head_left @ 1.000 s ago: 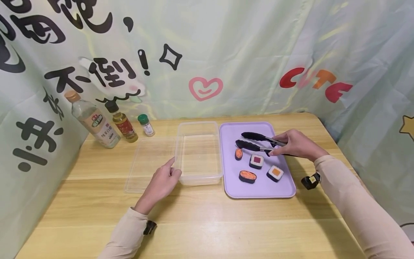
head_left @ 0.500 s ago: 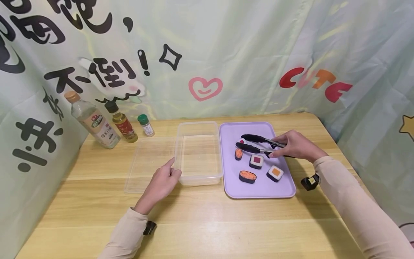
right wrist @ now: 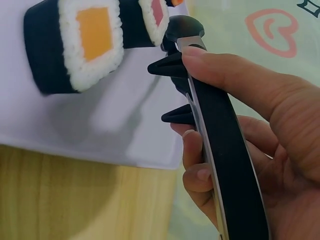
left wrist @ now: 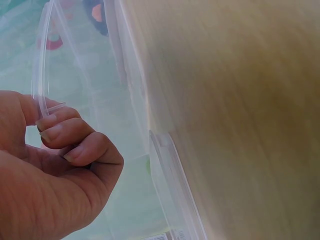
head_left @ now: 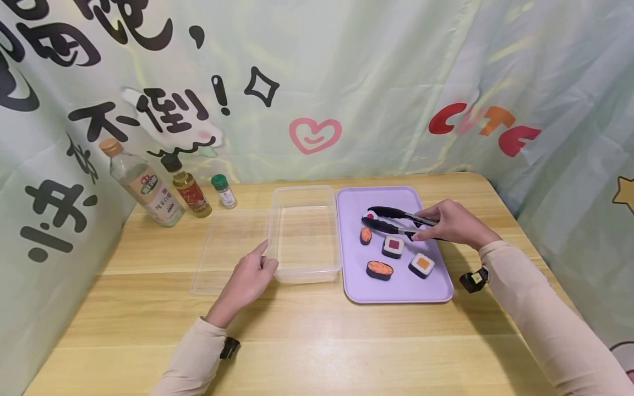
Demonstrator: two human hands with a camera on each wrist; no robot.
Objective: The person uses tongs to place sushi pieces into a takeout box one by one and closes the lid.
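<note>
My right hand (head_left: 453, 223) grips black-and-steel tongs (right wrist: 225, 145), thumb on one arm and curled fingers on the other. Over the far part of the purple tray (head_left: 356, 289), the tong tips lie either side of a small sushi roll (head_left: 369, 215) with a red centre, partly hidden. Nearer me on the tray sit a sushi roll with a dark red square centre (head_left: 393, 246), one with an orange centre (head_left: 421, 265), and two orange-topped sushi pieces (head_left: 379, 270). My left hand (head_left: 250, 278) pinches the rim of a clear plastic container (head_left: 307, 273) at its near left corner.
A clear flat lid (head_left: 218, 258) lies left of the container. Behind it stand a large clear bottle (head_left: 148, 192), a smaller amber bottle (head_left: 190, 192) and a green-capped shaker (head_left: 224, 191). A printed curtain (head_left: 386, 110) rises behind the wooden table (head_left: 322, 341).
The tong tips have shifted slightly toward me, and the red-centred sushi roll now shows between them. My left hand keeps its place on the container.
</note>
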